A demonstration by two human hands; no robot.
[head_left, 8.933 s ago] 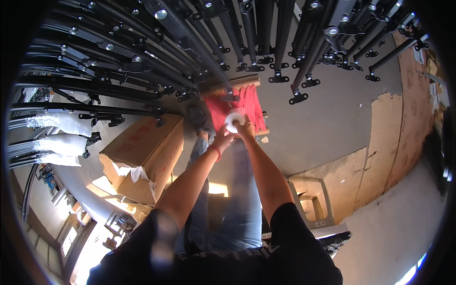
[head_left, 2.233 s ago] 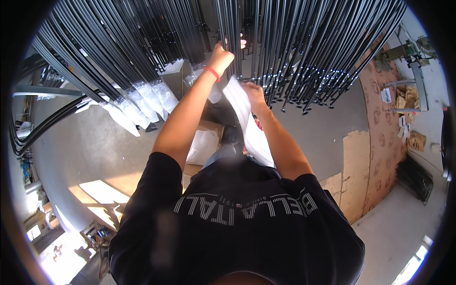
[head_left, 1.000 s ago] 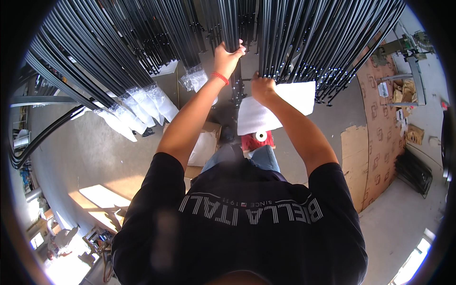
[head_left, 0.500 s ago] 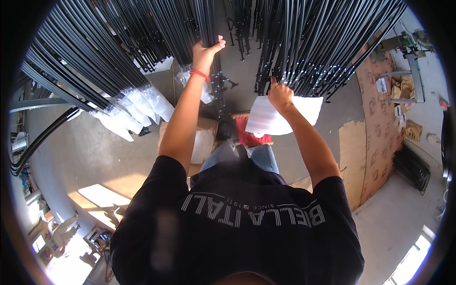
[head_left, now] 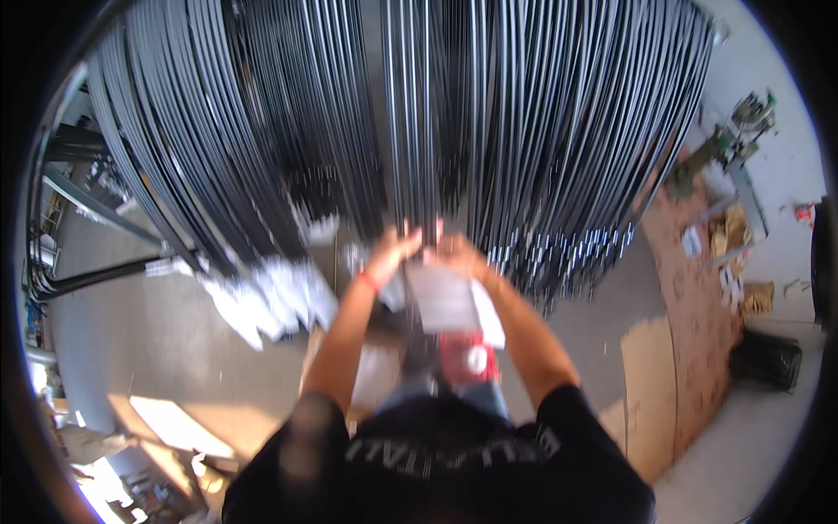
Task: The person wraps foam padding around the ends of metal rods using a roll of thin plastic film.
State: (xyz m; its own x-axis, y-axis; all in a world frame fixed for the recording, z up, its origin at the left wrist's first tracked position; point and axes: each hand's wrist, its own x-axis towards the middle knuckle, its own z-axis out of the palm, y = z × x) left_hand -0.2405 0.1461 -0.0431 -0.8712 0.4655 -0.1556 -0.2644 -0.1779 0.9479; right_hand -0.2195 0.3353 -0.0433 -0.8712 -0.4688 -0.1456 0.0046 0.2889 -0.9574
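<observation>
A small group of long black rods (head_left: 408,131) hangs down in front of me, and my left hand (head_left: 394,251) is closed about their lower part. My right hand (head_left: 457,256) has come up beside it, bent around a thin white sheet (head_left: 443,297) at the rods' lower ends. The sheet hangs below both hands and overlaps the rods. Motion blurs the fingers and the rod ends, so the exact grip is not sharp. A red band sits on my left wrist.
Rows of black rods hang on the left (head_left: 201,148) and right (head_left: 559,148). White plastic sleeves (head_left: 271,301) cover several left-hand ends. Below my hands stand a red object (head_left: 458,354) with a white roll and an open cardboard box (head_left: 377,371). Cardboard (head_left: 650,384) covers floor at right.
My right hand has brought the white sheet leftward to the rods by my left hand. Both hands now sit close together. The view has shifted, and the rods reach lower in it.
</observation>
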